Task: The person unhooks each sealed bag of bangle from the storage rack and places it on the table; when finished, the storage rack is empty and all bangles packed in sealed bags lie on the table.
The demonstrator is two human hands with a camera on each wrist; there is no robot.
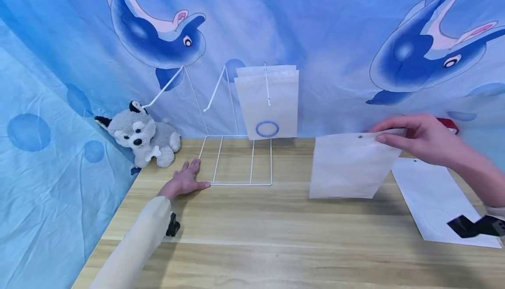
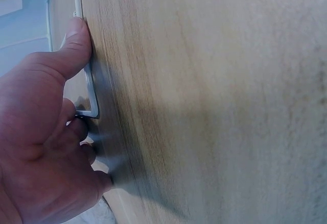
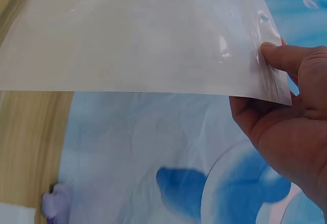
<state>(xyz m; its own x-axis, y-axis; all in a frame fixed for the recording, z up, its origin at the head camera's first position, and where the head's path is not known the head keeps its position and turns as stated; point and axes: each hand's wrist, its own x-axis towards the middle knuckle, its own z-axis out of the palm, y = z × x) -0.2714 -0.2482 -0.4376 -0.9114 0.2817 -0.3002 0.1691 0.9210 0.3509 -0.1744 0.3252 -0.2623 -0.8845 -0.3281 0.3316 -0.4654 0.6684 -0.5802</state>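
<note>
A white wire rack (image 1: 236, 184) stands on the table, its hooks angled upward. My left hand (image 1: 184, 180) rests at the base's front left corner, thumb along the front wire and fingers spread over the side. In the left wrist view the thumb (image 2: 76, 45) presses on the wire (image 2: 92, 94). White flat bags (image 1: 272, 100) hang on the rack's right hook, the front one marked with a blue ring. To the right, my right hand (image 1: 418, 137) pinches the top edge of another white flat bag (image 1: 351, 166), beside its punched hole, and holds it above the table.
Another white flat bag (image 1: 438, 201) lies at the table's right side, under my right forearm. A grey-and-white plush dog (image 1: 146, 135) sits left of the rack. Something red (image 1: 448, 125) shows behind my right hand. A blue dolphin-print curtain (image 1: 307, 26) hangs behind the table.
</note>
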